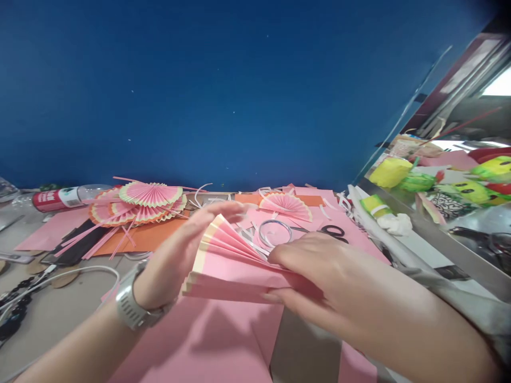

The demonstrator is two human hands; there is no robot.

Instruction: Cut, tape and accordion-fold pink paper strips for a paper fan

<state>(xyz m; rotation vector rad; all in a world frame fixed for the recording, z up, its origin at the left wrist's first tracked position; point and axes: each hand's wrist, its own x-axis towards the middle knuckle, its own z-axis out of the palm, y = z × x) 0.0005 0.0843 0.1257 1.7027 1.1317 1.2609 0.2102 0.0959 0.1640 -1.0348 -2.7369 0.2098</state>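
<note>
A pleated pink paper fan [229, 260] with a cream-yellow edge is held above the table. My right hand [315, 271] grips its narrow end, thumb below and fingers on top. At the fan's wide edge, my left hand [187, 244] is raised with its fingers stretched out, the palm turned toward the pleats; whether it touches them is hard to tell. A light watch band [133, 298] circles the left wrist. Flat pink paper sheets [223, 340] lie beneath the hands. Behind the fan sits a roll of clear tape [275, 232], and scissors with dark handles [334, 232] are partly hidden by my right hand.
Several finished paper fans [151, 195] are piled at the left back, beside a plastic bottle [59, 198]. Another pink fan [285, 205] lies at the back middle. A white cable [88, 267] curls at left. Yellow-green packages [391, 172] crowd the right side. A blue panel [239, 96] stands behind.
</note>
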